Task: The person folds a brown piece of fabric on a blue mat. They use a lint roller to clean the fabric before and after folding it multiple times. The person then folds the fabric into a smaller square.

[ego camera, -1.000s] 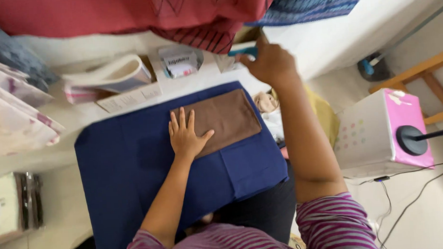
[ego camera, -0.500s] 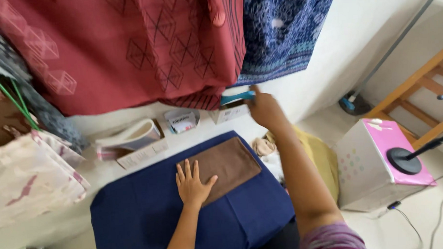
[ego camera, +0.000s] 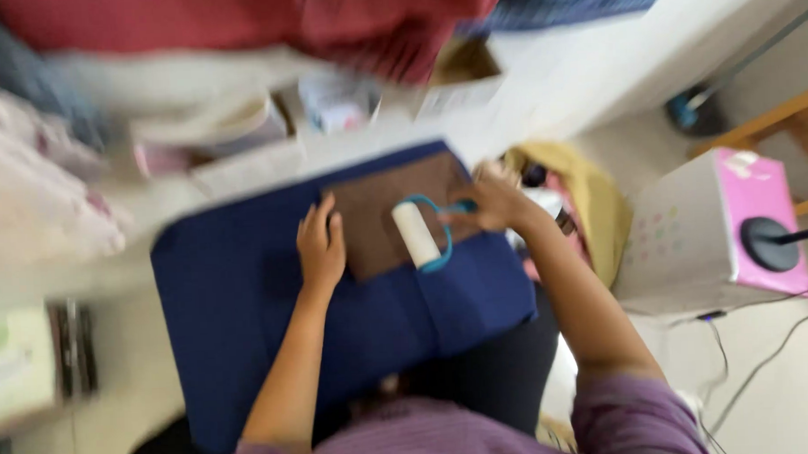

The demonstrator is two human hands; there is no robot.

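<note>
A brown piece of fabric (ego camera: 377, 210) lies on a dark blue cloth-covered board (ego camera: 246, 313) in front of me. My left hand (ego camera: 320, 243) rests flat on the left edge of the brown fabric, fingers spread. My right hand (ego camera: 493, 201) grips the blue handle of a lint roller (ego camera: 418, 235), whose white roll lies on the right part of the brown fabric. The picture is blurred by motion.
Red patterned cloth (ego camera: 325, 24) and blue cloth (ego camera: 575, 2) hang at the top. Small boxes and papers (ego camera: 240, 134) sit behind the board. A white and pink box-shaped device (ego camera: 718, 234) with cables stands at right, beside a yellow bag (ego camera: 591, 202) and wooden furniture (ego camera: 776, 124).
My right hand came down from the shelf behind the board with the lint roller and set it on the brown fabric. The left hand stayed on the fabric. The view tilted downward.
</note>
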